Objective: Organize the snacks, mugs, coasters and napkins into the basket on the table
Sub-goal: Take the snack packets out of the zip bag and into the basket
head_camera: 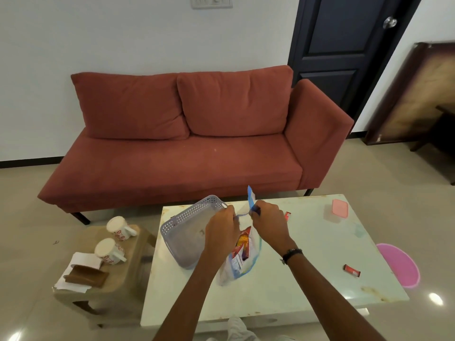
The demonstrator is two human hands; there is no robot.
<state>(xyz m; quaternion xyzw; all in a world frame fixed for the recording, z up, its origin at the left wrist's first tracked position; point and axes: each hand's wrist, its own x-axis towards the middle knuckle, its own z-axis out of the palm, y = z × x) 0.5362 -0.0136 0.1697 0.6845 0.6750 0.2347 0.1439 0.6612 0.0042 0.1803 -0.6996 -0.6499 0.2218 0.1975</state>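
On the white table before us, the lavender perforated basket sits toward the far left corner, tipped up so its far rim rises off the surface and its near left corner comes close to the table's left edge. Its inside looks bare. To the right of the basket the tabletop is mostly open: a small red snack bar lies alone near the right side, a pink lidded container sits at the far right corner, and a sliver of another red wrapper peeks out behind our right wrist. The near half of the table is free.

Our left hand is closed in a pinch on the top edge of a clear zip bag; our right hand is clenched on the opposite edge, with a blue-and-white flap sticking up above it. The bag hangs between the two hands, its bottom resting on the table just beside the basket, with colourful snack packets showing inside.

Left of the table, a low stool carries two floral mugs, both upside down, a brown coaster holder and white napkins beneath it. Behind stands a red sofa.
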